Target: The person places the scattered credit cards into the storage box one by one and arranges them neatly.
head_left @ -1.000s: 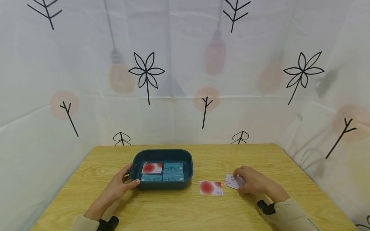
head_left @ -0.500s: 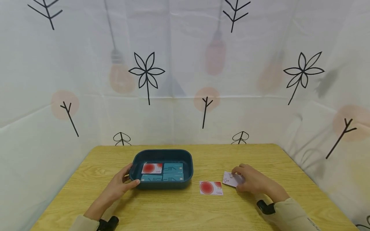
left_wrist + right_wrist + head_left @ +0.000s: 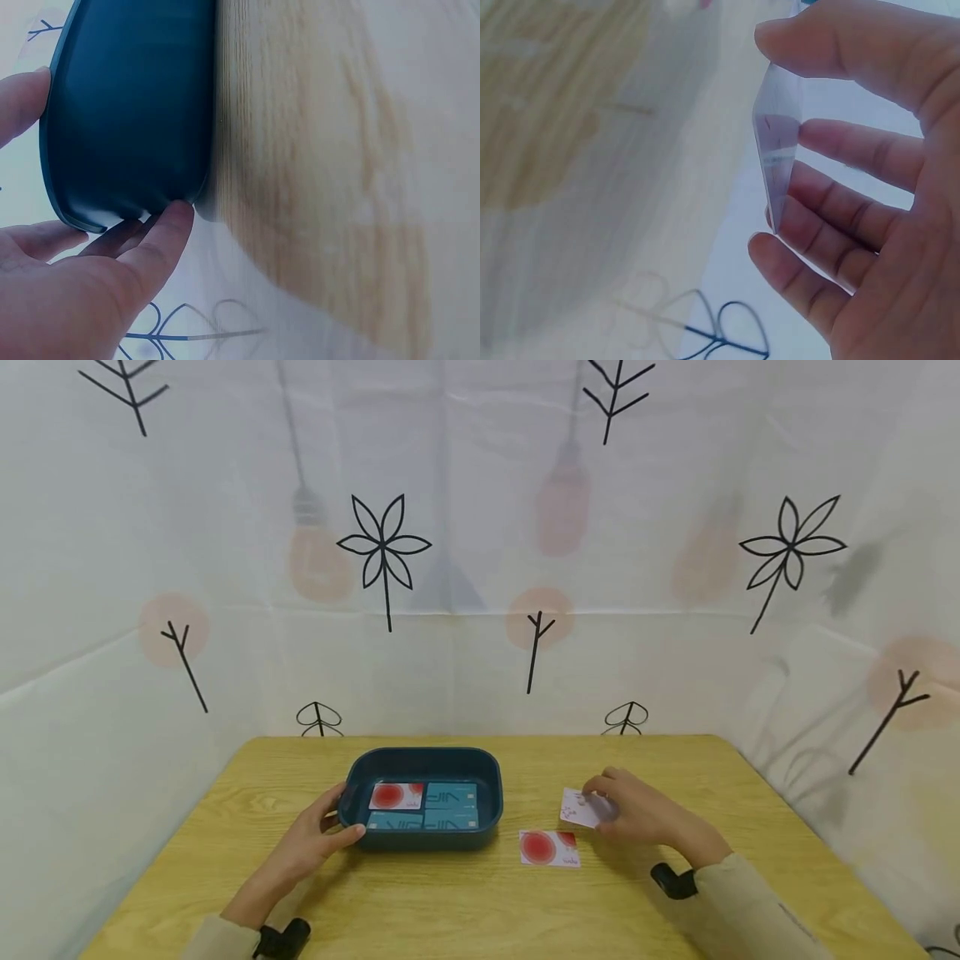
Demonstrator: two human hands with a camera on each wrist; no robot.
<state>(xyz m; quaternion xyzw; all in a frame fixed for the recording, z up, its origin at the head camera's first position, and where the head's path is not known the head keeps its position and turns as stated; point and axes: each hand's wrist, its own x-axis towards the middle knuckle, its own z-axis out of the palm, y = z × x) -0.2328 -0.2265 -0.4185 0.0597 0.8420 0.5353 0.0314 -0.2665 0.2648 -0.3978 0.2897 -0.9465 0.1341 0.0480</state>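
My right hand (image 3: 637,814) pinches a pale card with a pinkish pattern (image 3: 581,808) between thumb and fingers. In the right wrist view the card (image 3: 776,142) is seen nearly edge-on, raised off the table. My left hand (image 3: 303,843) holds the left end of a dark blue-green plastic bin (image 3: 420,842), thumb at the front corner and fingers along the side. Inside lie a white card with a red circle (image 3: 395,796) and several teal cards (image 3: 450,796). Another red-circle card (image 3: 550,848) lies flat on the table, just in front of the held card.
The yellow wood-grain table (image 3: 420,910) ends at the back against a white printed cloth (image 3: 450,677), which also hangs at both sides. Each wrist wears a black camera mount, such as the right one (image 3: 673,882).
My right hand has lifted the pale card off the table and carried it leftward and slightly away. The left hand keeps its place at the bin. The view has shifted slightly.
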